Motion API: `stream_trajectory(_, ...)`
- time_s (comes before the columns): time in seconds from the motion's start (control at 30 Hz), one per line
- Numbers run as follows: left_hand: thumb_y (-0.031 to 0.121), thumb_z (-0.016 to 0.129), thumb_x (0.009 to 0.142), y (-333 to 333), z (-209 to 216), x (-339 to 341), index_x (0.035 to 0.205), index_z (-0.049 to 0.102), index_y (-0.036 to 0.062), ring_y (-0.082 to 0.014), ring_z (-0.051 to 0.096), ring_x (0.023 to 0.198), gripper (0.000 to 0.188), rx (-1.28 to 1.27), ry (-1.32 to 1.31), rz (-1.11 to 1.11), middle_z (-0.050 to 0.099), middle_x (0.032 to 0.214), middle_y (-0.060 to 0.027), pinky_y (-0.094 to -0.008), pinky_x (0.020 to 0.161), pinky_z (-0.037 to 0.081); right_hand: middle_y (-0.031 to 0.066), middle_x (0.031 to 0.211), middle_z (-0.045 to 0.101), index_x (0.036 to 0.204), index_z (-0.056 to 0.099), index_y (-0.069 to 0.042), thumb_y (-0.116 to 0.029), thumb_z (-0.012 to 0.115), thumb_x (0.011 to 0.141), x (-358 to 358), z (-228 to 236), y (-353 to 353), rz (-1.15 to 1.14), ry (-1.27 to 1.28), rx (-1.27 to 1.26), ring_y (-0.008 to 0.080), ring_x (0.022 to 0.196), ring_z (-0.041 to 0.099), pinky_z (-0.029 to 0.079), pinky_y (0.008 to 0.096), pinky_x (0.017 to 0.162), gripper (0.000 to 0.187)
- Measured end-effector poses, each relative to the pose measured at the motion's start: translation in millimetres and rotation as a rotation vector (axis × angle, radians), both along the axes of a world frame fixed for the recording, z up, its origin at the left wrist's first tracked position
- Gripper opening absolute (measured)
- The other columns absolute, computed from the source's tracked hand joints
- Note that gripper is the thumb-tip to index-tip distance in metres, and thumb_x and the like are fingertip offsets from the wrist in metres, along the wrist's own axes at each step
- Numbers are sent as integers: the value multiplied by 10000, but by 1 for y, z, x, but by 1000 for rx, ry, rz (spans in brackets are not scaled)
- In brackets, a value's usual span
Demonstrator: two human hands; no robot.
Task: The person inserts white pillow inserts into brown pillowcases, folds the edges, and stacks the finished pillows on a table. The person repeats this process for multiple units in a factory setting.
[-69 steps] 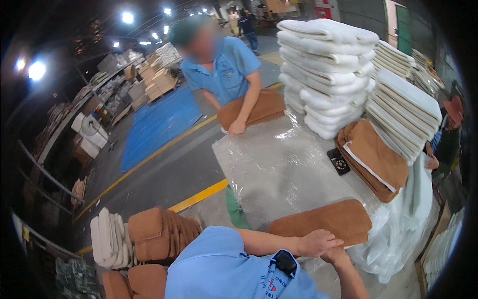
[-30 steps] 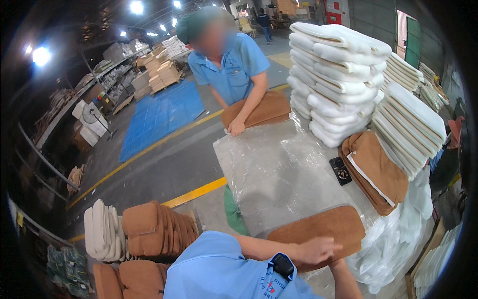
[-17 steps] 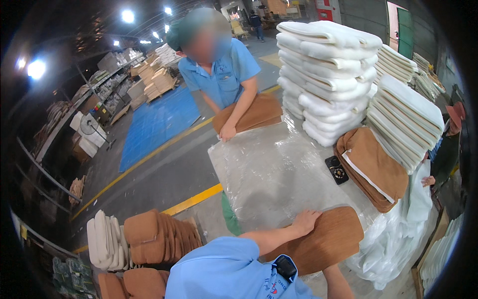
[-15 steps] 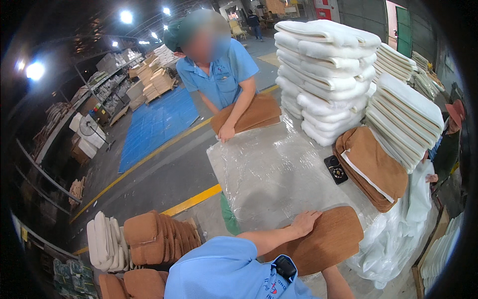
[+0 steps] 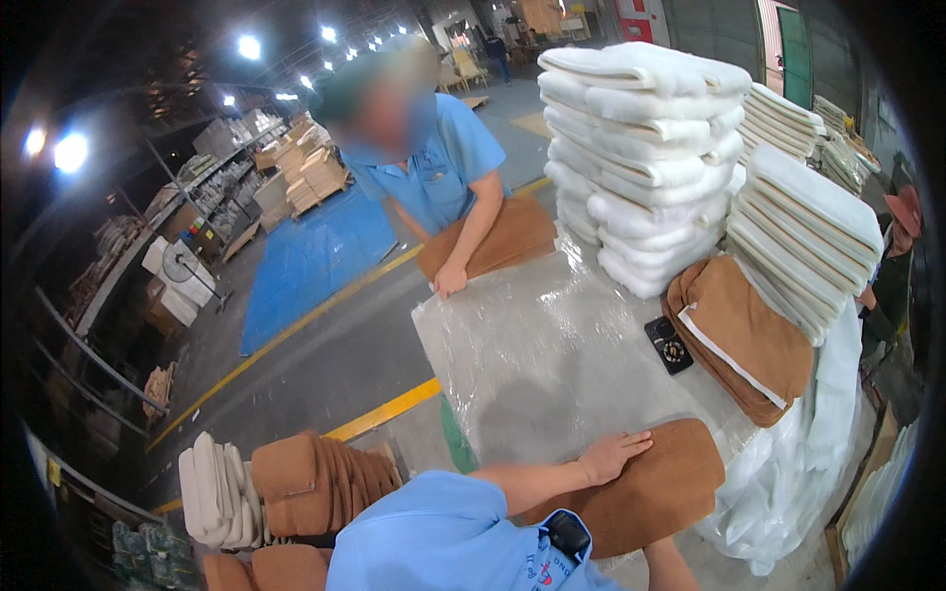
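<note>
1. Head view, far left: upright stacks of folded cream and tan pads [image 5: 286, 488] stand on the grey factory floor [image 5: 325, 364], beside the yellow floor line [image 5: 384, 412].
2. Centre: work table covered in clear plastic film [image 5: 552, 345]. At its near edge lies the folded tan fleece pad [image 5: 655, 488], flat on the film.
3. Left hand [image 5: 613, 455]: fingers spread, palm down, pressing on the pad's near-left end. Nothing pinched.
4. Right hand: cannot tell. Only a forearm shows at the lower edge; the hand is probably under or behind the pad.
5. Judgement: keep the palm flat and the pressure even, so the fold lies square and the pad does not slide on slick film.
6. Far side: a co-worker's hand [image 5: 450, 281] rests on a second tan pad [image 5: 493, 241].
7. Right: tall stack of white folded pads [image 5: 641, 167], a small black device [image 5: 670, 345], a brown pad with white trim [image 5: 739, 335].
</note>
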State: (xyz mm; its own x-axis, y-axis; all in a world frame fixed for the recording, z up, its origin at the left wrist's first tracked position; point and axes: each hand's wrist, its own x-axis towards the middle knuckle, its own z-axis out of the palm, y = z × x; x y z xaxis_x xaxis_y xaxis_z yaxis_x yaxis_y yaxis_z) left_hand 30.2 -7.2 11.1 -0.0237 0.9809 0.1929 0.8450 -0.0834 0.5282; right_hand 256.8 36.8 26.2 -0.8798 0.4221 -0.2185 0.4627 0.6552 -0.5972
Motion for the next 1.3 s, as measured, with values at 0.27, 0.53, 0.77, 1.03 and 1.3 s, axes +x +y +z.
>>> stream_trajectory(0.27, 57, 449, 1033, 5, 14, -6, 1546, 528, 112, -383, 664, 1226, 522, 57, -244, 210, 706, 1369, -147, -472, 1057, 523, 138, 1614, 493, 1581, 486, -224, -445, 622, 988, -11, 0, 6, 22, 12, 13, 353, 1532, 396, 264, 517, 1281, 647)
stream_trajectory(0.53, 147, 488, 1071, -65, 163, -253, 1567, 439, 30, -316, 617, 1277, 512, 400, -290, 1289, 628, 1434, -200, -431, 1101, 468, 136, 1618, 489, 1584, 483, -224, -449, 619, 990, -14, 2, 3, 41, 10, 2, 351, 1534, 393, 262, 517, 1282, 649)
stream_trajectory(0.77, 101, 511, 1087, -88, 321, -283, 1310, 638, -15, -217, 630, 1152, 282, 949, -361, 1078, 681, 1262, -117, -350, 1031, 481, 135, 1622, 485, 1586, 481, -225, -452, 617, 991, -9, 1, 8, 10, -16, 13, 350, 1536, 390, 260, 517, 1283, 651)
stream_trajectory(1.03, 171, 482, 1064, 36, 70, -75, 1469, 638, 148, -221, 712, 818, 435, -123, -758, 463, 754, 909, -100, -381, 770, 582, 133, 1626, 481, 1588, 478, -225, -456, 614, 993, -16, 1, 2, 70, -4, -3, 349, 1538, 387, 258, 516, 1284, 653)
stream_trajectory(1.3, 160, 437, 1091, 69, 18, 15, 1417, 652, 91, -348, 696, 1159, 397, -246, -388, 102, 747, 1251, -182, -450, 1019, 518, 132, 1630, 477, 1591, 476, -226, -460, 612, 994, -11, -4, 8, 68, -6, -14, 347, 1540, 384, 256, 516, 1285, 655)
